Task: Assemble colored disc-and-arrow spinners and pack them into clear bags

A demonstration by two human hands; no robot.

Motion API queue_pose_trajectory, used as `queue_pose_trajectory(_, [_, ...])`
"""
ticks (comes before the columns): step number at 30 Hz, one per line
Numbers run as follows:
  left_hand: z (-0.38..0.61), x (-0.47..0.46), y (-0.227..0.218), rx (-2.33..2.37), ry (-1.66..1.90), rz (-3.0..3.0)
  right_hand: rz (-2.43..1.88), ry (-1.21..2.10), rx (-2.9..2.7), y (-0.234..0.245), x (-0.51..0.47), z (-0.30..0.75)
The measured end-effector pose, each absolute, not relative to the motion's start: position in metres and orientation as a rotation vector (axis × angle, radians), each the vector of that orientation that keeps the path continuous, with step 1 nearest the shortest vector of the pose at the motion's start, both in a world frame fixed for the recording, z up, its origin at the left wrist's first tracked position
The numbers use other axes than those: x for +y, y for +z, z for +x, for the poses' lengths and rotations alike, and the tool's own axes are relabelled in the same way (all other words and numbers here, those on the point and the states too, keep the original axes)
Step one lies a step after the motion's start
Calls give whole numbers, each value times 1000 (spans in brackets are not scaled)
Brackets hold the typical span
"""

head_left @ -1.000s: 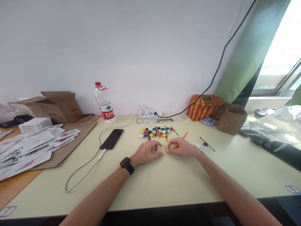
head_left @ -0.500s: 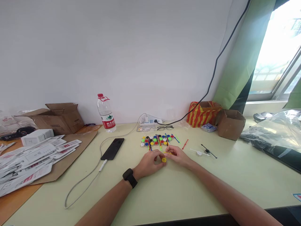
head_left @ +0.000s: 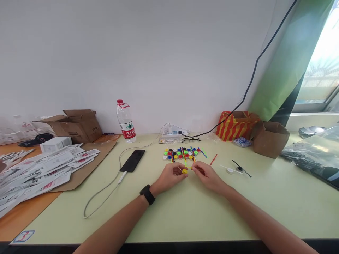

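Observation:
My left hand (head_left: 171, 176), with a black watch at the wrist, pinches a small yellow disc (head_left: 184, 171) between thumb and fingers just above the pale green table (head_left: 185, 211). My right hand (head_left: 206, 174) is curled beside it, its fingertips closed on a thin yellow stick (head_left: 192, 169) that points at the disc. Just beyond both hands lies a cluster of small coloured discs and sticks (head_left: 182, 154).
A black phone (head_left: 132, 160) on a white cable lies left of the hands. A water bottle (head_left: 126, 121), power strip (head_left: 173, 132) and glasses (head_left: 191, 140) stand by the wall. Loose red stick (head_left: 213, 159), white and black pieces (head_left: 235, 169) lie right. Cardboard boxes (head_left: 270, 138), striped bag (head_left: 233, 126), packets (head_left: 39, 169).
Both hands have stayed close together near the coloured pieces. The yellow disc, first hidden, now shows at my left fingertips, and the camera view has shifted.

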State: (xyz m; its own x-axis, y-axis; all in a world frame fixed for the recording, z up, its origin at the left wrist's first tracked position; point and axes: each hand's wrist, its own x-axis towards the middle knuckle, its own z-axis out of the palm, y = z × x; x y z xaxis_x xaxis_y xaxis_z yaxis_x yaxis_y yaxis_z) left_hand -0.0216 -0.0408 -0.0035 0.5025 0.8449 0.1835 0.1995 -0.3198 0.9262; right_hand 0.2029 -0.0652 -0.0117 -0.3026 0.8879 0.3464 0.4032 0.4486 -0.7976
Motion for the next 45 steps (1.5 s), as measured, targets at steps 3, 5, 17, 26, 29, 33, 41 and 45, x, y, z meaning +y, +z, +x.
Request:
queue_pose_trajectory(3, [-22, -44, -5, 830, 792, 1726, -1080, 738, -1890, -8, -71, 200])
queue_pose_trajectory(5, [-23, -44, -5, 842, 777, 1708, -1085, 750, -1843, -7, -72, 199])
queue_pose_trajectory(17, [-23, -37, -10, 809, 802, 1619, -1077, 842, -1911, 3, -80, 203])
queue_pose_trajectory(26, [-23, -41, 0, 789, 803, 1628, -1036, 799, -1878, -6, -80, 195])
queue_pose_trajectory(29, [-23, -43, 5, 717, 797, 1647, -1000, 871, -1914, -6, -81, 194])
queue_pose_trajectory(33, [-21, -46, 8, 677, 790, 1680, -988, 896, -1906, -9, -79, 194])
queue_pose_trajectory(41, [-19, -45, 1, 701, 797, 1654, -955, 877, -1846, -12, -74, 195])
queue_pose_trajectory(45, [-19, -43, -1, 742, 804, 1680, -950, 855, -1834, -10, -74, 195])
